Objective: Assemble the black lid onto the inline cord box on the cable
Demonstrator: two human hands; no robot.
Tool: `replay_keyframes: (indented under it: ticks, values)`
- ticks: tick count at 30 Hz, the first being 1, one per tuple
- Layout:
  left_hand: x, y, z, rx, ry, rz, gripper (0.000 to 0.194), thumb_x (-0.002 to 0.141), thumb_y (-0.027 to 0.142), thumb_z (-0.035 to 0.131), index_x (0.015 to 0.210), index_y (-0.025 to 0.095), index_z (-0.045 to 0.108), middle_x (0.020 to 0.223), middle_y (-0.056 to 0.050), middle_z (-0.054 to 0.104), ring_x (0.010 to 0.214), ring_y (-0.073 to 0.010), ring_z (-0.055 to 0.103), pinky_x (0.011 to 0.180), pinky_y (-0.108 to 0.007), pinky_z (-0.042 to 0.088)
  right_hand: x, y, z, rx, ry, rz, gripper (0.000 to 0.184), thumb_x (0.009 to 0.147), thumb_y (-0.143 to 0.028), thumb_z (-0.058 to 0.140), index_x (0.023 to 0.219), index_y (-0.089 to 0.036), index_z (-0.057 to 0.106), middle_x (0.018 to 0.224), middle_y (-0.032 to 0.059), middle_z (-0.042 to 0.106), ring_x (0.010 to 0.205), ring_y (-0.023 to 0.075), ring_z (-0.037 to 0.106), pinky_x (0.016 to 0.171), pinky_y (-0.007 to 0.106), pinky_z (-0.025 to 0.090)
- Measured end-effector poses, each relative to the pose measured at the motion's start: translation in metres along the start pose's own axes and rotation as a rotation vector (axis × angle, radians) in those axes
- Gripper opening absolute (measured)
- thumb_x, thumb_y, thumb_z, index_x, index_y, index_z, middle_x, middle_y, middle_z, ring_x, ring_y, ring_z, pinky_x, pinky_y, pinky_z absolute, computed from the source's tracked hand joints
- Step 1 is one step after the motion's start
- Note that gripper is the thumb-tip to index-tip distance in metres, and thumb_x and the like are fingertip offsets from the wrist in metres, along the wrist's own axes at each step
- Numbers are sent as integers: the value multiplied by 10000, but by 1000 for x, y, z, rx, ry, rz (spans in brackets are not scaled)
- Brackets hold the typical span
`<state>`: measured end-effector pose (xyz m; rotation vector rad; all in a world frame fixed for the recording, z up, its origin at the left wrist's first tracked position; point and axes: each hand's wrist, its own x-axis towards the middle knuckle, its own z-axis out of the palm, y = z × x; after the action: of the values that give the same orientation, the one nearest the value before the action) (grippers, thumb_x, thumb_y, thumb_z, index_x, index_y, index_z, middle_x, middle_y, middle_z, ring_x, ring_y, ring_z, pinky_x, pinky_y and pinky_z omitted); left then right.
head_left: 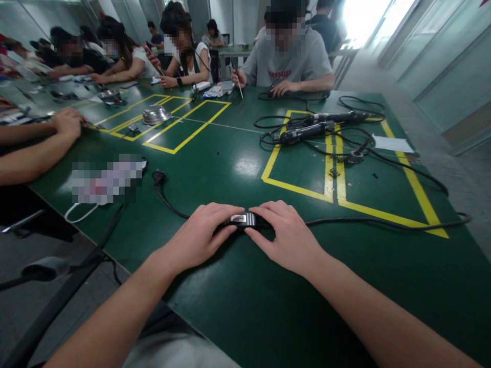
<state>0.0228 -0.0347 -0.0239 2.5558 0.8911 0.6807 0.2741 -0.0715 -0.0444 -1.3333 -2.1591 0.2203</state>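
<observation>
Both hands grip a small black power adapter (241,219) with a pale label on top, resting on or just above the green table. My left hand (205,227) closes on its left end, thumb at the near side and fingers over the far side. At the other end, my right hand (286,232) holds it the same way. A black cord leads from the left end to a plug (158,177) lying on the table. From the right end another cord (368,220) runs to the table's right side. The adapter's ends are hidden under my fingers.
Two black electric screwdrivers (307,132) with tangled cables lie at the right, among yellow tape outlines (297,189). Left of me are a phone-shaped, blurred-out object (107,181) and another person's hands (69,122). Metal bowls (155,115) stand farther off. Across the table, a person (286,59) holds a screwdriver.
</observation>
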Motion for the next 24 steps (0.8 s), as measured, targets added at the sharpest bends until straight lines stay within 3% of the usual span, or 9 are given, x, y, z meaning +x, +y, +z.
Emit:
replay_keyframes:
  ticks: [4,7,10,15,20,24]
  values:
    - [-1,-6,0,43,109,-116,333,1133,311,568,1447,239,652,1302,-111,806,1152,-279,767,1032,-459,616,-1,1,1,19,7,19,343,1020,-347,723,1330,-202,692,1153,129,793,1030,325,714,884,495,566]
    - [0,-12,2,101,184,-234,244,1083,274,604,1314,220,664,1334,-133,790,1199,-323,753,1031,-528,611,0,1,0,21,4,24,207,1010,-307,710,1193,-209,701,1081,112,782,975,303,707,851,459,552]
    - [1,-16,3,75,175,-308,107,1062,232,608,1161,224,647,1350,-129,788,1183,-318,759,1029,-543,615,1,2,-2,25,-8,21,66,1005,-243,678,1065,-216,690,982,87,761,897,272,695,803,420,538]
    - [0,-12,-3,145,181,-168,124,1077,245,591,1078,209,709,1414,-161,722,1301,-332,677,1107,-559,573,0,3,-2,32,-2,-11,49,1011,-192,648,999,-219,687,928,67,744,851,246,696,763,389,548]
    - [-2,-5,-11,191,26,-77,31,1013,220,647,998,212,673,1026,-79,712,936,-260,661,830,-421,562,-2,3,-1,32,-31,16,70,1037,-189,639,1042,-230,696,982,53,759,839,222,729,740,361,581]
    - [-3,-4,-11,215,-12,-60,70,1045,182,610,987,220,622,959,-50,695,882,-242,656,761,-372,525,-3,3,0,52,-9,11,69,1038,-188,651,1049,-224,709,997,56,771,843,220,757,734,353,606]
